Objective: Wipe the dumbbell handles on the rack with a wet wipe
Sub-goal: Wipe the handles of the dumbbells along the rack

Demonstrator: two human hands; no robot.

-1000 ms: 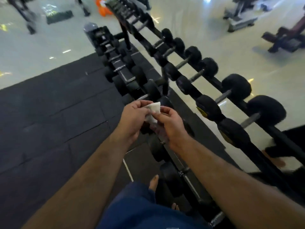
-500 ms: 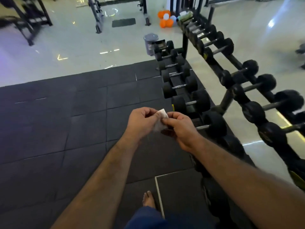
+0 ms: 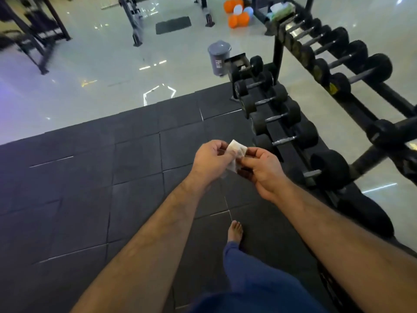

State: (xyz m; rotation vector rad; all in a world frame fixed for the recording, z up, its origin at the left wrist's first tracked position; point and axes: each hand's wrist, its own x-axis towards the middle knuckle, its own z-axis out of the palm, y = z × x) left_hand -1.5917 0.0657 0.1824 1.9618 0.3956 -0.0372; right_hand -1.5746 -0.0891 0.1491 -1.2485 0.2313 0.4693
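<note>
Dark rubber floor tiles (image 3: 90, 177) underfoot, glossy pale floor beyond. Between both hands, above the tiles: small white wet wipe (image 3: 235, 152), pinched by curled fingers of left hand (image 3: 212, 162) and right hand (image 3: 262, 169). Just to the right, rack (image 3: 291, 154) with black dumbbells (image 3: 284, 116), untouched. Grey bin (image 3: 218, 57) farther off.

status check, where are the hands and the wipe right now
Left hand and right hand both pinching the wipe. Wipe off the dumbbells, rack to the right. Nothing in the way.

White wipe (image 3: 235, 152); black dumbbells (image 3: 329, 169); grey bin (image 3: 218, 56).
</note>
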